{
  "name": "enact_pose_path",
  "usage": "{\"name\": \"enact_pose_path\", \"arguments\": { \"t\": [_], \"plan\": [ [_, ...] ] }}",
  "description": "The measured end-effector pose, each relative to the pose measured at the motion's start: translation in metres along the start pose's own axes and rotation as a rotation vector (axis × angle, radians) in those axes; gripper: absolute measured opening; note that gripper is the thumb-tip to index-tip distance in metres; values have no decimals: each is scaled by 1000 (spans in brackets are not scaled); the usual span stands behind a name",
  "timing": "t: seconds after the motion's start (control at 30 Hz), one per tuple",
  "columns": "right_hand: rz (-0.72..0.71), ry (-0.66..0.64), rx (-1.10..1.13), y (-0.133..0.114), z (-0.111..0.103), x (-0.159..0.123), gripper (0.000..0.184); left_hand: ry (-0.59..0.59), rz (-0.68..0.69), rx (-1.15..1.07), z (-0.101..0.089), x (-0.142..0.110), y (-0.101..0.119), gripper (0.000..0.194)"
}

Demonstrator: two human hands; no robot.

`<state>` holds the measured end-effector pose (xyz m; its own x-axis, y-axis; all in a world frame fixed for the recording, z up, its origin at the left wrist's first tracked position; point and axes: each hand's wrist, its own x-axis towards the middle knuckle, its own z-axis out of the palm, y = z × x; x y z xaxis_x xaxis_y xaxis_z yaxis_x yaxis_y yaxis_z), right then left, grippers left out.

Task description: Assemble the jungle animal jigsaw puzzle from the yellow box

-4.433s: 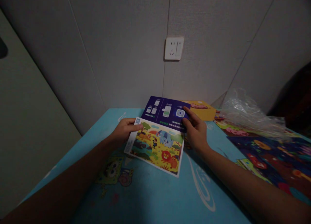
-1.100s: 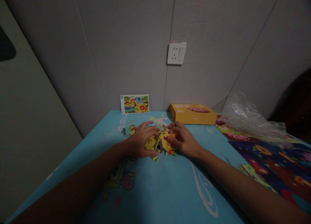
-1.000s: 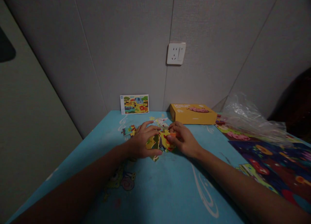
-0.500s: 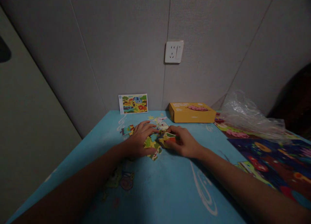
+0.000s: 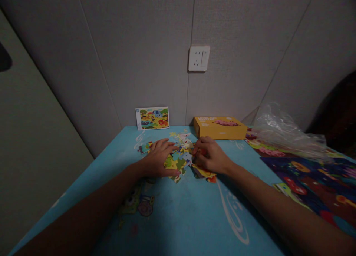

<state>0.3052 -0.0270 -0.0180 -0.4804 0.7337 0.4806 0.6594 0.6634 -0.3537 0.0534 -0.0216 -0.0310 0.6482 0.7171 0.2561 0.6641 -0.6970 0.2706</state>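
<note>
A heap of jigsaw puzzle pieces [image 5: 178,162], yellow, green and blue, lies on the blue table cover between my hands. My left hand [image 5: 159,160] rests at the heap's left side, fingers spread and thumb apart. At the heap's right side my right hand [image 5: 210,156] has curled fingers pinched on a puzzle piece with red on it, mostly hidden by the fingers. Below that hand lie yellow and orange puzzle pieces [image 5: 205,172]. One teal and red puzzle piece [image 5: 145,148] sits left of my left fingers. A picture card [image 5: 153,118] with animals leans against the wall.
A yellow box [image 5: 221,128] stands by the wall at the back right. Crumpled clear plastic [image 5: 289,133] and a dark, colourful printed sheet [image 5: 311,182] lie on the right. A socket [image 5: 199,58] is on the wall; a pale panel [image 5: 36,137] stands left.
Earlier, both hands held the card and a purple leaflet; the card now leans on the wall and the leaflet is out of sight. Lately my right hand has laid yellow-orange pieces to the right.
</note>
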Motion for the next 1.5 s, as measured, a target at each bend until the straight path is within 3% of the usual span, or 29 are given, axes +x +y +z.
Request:
{"name": "enact_pose_path", "arguments": {
  "t": [0.07, 0.17, 0.23, 0.37, 0.57, 0.8, 0.9, 0.97, 1.07, 1.17, 1.27, 1.5],
  "plan": [
    [27, 19, -31, -1, 7, 0, 31, -15, 3, 3, 0, 0, 1, 86],
    [16, -120, -58, -4, 16, -1, 70, -35, 4, -9, 0, 0, 5, 86],
    [20, -179, -74, -5, 20, -1, 79, -29, -4, -21, -1, 0, 6, 87],
    [68, -124, -6, -4, 21, -1, 68, -7, 6, -66, -1, 0, 5, 86],
    [203, -90, 342, -2, 21, -1, 48, 28, 83, -98, -2, 1, 5, 85],
    [230, 176, 457, 3, 20, -1, 40, 60, 50, -112, -1, -1, 5, 97],
    [230, 263, 626, -1, 19, 1, 41, 90, 36, -122, -1, -1, 6, 98],
    [244, 246, 799, -7, 19, 2, 50, 143, 23, -126, 1, 1, 8, 89],
    [274, 157, 972, -18, 21, 2, 63, 259, 4, -166, 5, 4, 12, 61],
    [300, 141, 963, -21, 26, 1, 63, 368, -14, -258, 9, 7, 16, 34],
    [323, 144, 890, -16, 32, -1, 52, 416, -19, -307, 10, 9, 17, 17],
    [246, 114, 754, -12, 34, -5, 43, 383, -65, -299, 5, 10, 22, 16]
  ]
}}
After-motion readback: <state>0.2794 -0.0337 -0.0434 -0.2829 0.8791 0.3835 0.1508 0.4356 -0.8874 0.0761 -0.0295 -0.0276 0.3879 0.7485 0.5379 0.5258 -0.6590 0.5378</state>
